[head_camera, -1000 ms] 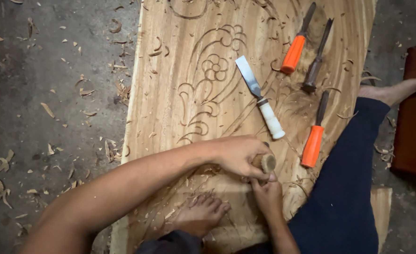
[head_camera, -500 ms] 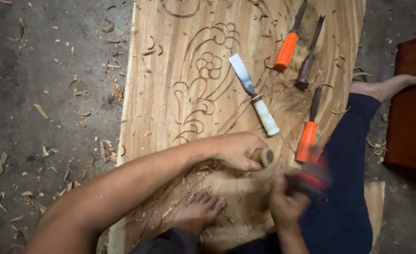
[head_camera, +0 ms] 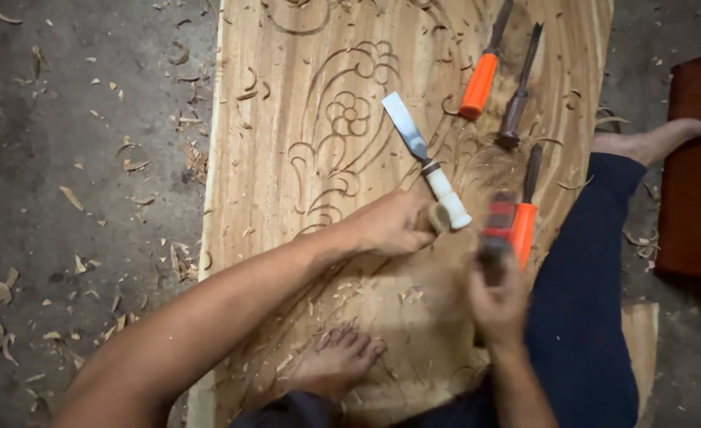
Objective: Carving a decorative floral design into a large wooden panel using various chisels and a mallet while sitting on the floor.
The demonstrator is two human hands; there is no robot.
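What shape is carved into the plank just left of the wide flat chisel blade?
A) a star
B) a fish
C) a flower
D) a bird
C: a round-petalled flower with curling scrolls is cut into the plank, just left of the white-handled chisel.

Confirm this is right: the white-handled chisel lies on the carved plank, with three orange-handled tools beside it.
Not quite. The head view shows two orange-handled tools, not three; the third loose tool between them has a dark handle. The rest holds: the white-handled chisel lies on the carved plank.
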